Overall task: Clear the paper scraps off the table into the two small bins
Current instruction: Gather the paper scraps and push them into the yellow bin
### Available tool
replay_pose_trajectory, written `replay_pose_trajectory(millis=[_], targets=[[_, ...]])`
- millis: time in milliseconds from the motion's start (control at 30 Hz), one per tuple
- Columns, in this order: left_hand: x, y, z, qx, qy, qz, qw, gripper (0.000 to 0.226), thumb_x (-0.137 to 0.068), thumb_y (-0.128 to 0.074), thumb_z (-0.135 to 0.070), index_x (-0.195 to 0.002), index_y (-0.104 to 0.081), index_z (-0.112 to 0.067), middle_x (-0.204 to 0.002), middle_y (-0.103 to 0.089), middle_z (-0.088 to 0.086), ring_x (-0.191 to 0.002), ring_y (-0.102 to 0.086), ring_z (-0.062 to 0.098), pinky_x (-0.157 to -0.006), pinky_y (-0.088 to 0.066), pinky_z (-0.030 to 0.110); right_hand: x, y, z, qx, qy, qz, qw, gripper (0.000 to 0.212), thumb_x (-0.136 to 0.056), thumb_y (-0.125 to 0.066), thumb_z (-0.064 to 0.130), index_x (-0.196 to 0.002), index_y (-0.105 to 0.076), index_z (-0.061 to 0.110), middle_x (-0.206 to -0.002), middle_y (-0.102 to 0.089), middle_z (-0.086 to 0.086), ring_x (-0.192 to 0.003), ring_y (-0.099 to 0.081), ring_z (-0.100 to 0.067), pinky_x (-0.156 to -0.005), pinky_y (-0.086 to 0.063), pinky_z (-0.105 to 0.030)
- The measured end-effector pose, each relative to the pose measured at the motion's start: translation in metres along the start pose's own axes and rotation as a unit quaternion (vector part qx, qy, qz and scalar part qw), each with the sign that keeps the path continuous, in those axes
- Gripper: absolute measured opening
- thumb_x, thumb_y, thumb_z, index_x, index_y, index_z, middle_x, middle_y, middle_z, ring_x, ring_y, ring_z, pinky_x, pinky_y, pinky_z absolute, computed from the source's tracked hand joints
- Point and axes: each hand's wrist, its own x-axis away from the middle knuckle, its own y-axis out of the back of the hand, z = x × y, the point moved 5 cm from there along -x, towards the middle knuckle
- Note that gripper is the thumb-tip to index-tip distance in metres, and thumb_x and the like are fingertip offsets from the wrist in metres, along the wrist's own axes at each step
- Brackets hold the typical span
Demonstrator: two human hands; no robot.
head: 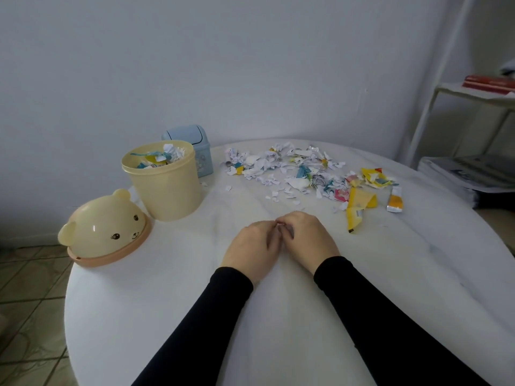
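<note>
The paper scraps [301, 174] lie strewn across the far right part of the round white table [278, 330], a loose litter of torn white, blue and yellow bits, well apart from both hands. Some more crumpled scraps fill the open cream bin [164, 182] at the far left. Both hands rest knuckles-up on the tabletop near the middle, fingertips meeting. The left hand [252, 247] has its fingers curled inward, and so does the right hand [308, 239]; whether they pinch some small bit between them I cannot tell. Black sleeves [390, 316] cover both forearms. Behind the cream bin stands a small pale-blue bin [195, 146] with a swing lid. The smooth, glossy bear-face lid [107, 228] lies near the table's left edge. A yellow wrapper [358, 208] and an orange-white tube [395, 201] lie at the near right fringe of the scraps.
</note>
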Motion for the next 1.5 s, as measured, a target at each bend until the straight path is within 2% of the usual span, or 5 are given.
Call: replay_pose_trajectory(millis=[167,367,633,1200,1500], targets=[[0.004,-0.031,-0.029,-0.057,-0.016,0.075,0.995,0.033,-0.094,-0.039,-0.034,-0.12,-0.049,-0.017,-0.121,-0.054,-0.002,-0.115,-0.044,0.019,-0.1,-0.031,0.039,0.002,0.035,-0.013,-0.022,0.007,-0.142,0.99,0.028,-0.09,-0.05,0.007,-0.108,-0.069,0.014,-0.112,-0.064,-0.003,-0.108,-0.056,-0.019,-0.097,-0.04,-0.025],[-0.021,-0.051,-0.065,-0.034,-0.006,0.082,0.996,0.036,-0.1,-0.033,-0.014,-0.131,-0.05,-0.009,-0.142,-0.045,0.006,-0.13,-0.039,0.019,-0.108,-0.023,0.031,0.008,0.078,-0.071,0.082,-0.088,-0.256,0.959,0.032,-0.075,-0.053,0.026,-0.1,-0.072,0.021,-0.11,-0.065,-0.003,-0.105,-0.057,-0.032,-0.087,-0.047,-0.044],[-0.06,-0.068,-0.066,0.005,0.024,0.07,0.997,0.047,-0.088,-0.036,0.005,-0.127,-0.056,-0.012,-0.135,-0.053,0.003,-0.126,-0.046,0.025,-0.105,-0.03,0.025,-0.021,0.085,-0.145,0.121,-0.291,-0.07,0.946,0.059,-0.09,-0.044,0.05,-0.143,-0.035,0.025,-0.152,-0.027,-0.005,-0.14,-0.018,-0.031,-0.106,-0.024,-0.051],[-0.043,-0.013,-0.023,0.116,0.107,-0.023,0.987,0.035,-0.093,-0.042,-0.01,-0.122,-0.062,-0.016,-0.132,-0.058,0.001,-0.124,-0.049,0.015,-0.093,-0.027,0.009,0.001,0.071,-0.079,0.113,-0.145,-0.049,0.982,0.057,-0.085,-0.055,0.042,-0.139,-0.043,0.028,-0.135,-0.043,0.002,-0.122,-0.041,-0.021,-0.097,-0.042,-0.037],[-0.026,-0.028,-0.032,-0.031,0.015,0.135,0.99,0.05,-0.094,-0.052,-0.032,-0.141,-0.04,-0.022,-0.152,-0.034,-0.002,-0.138,-0.032,0.018,-0.111,-0.023,0.023,0.008,0.067,-0.087,0.087,-0.161,0.05,0.982,0.074,-0.081,-0.065,0.047,-0.145,-0.034,0.026,-0.146,-0.041,-0.004,-0.133,-0.036,-0.025,-0.108,-0.034,-0.035]])
